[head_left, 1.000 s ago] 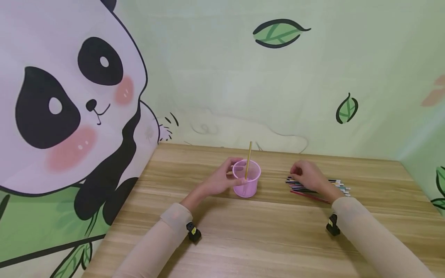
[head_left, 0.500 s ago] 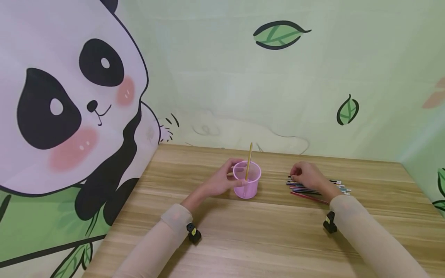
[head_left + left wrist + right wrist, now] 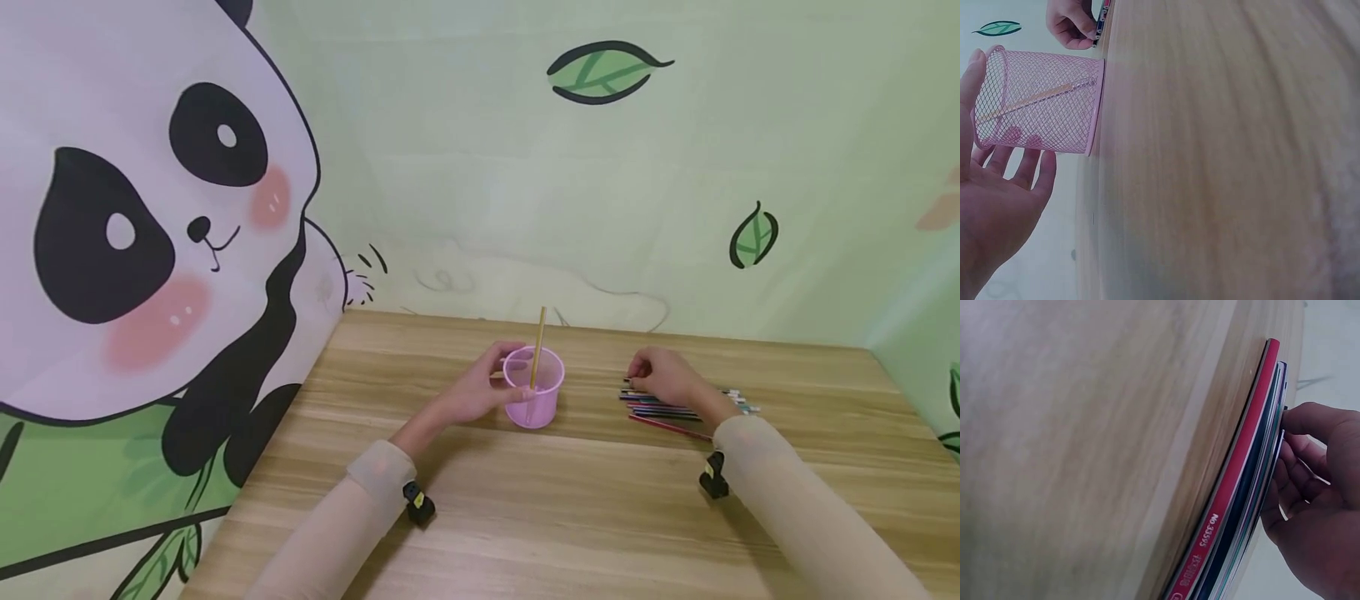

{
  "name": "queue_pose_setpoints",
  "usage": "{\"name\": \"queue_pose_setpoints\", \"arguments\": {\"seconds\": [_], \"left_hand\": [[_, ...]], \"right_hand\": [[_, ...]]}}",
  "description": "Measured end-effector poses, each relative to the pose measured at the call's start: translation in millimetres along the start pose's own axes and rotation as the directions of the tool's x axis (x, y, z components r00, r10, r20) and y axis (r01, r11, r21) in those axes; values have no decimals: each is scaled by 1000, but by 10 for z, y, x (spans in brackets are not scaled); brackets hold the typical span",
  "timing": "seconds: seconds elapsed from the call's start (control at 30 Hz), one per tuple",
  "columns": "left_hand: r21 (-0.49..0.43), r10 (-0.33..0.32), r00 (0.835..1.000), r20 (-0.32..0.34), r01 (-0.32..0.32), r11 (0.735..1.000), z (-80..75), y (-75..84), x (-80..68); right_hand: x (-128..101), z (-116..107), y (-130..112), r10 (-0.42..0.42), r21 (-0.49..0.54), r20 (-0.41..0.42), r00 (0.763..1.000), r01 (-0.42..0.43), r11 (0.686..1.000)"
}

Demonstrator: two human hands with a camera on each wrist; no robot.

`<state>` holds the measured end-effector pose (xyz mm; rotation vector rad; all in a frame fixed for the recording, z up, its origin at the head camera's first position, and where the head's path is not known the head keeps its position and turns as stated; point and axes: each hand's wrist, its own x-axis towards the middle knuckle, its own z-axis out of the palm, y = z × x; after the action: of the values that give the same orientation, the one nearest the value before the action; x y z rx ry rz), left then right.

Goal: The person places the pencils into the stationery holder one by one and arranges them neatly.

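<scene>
A pink mesh cup (image 3: 534, 402) stands on the wooden table (image 3: 570, 508), and a yellow pencil (image 3: 539, 337) leans upright inside it. My left hand (image 3: 497, 377) grips the cup from its left side; in the left wrist view the thumb and fingers (image 3: 1019, 172) wrap round the cup (image 3: 1041, 87). To the right lies a flat pile of coloured pencils (image 3: 670, 412). My right hand (image 3: 658, 375) rests on the pile's left end with its fingers curled, and its fingertips (image 3: 1300, 447) pinch at the top pencils. A red pencil (image 3: 1235, 481) lies nearest me.
Walls printed with a panda (image 3: 142, 242) and green leaves (image 3: 603, 71) close the table on the left, back and right. Small black cameras (image 3: 417, 502) hang under both wrists. Bare wood stretches between me and the cup.
</scene>
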<state>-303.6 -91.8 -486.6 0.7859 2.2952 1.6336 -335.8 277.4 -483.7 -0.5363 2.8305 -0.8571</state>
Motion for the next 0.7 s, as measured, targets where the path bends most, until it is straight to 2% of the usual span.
{"name": "queue_pose_setpoints", "arguments": {"seconds": [0.17,0.5,0.7], "left_hand": [[11,-4,1000,3,4,1000,-3,6,5],[-13,5,1000,2,-5,1000,-34,27,4],[-10,-2,1000,12,2,1000,-14,12,10]], "right_hand": [[5,0,14,-5,17,8,1000,5,1000],[30,-54,-31,-50,12,-46,998,51,999],[-7,-167,-80,-96,-55,-110,989,90,994]]}}
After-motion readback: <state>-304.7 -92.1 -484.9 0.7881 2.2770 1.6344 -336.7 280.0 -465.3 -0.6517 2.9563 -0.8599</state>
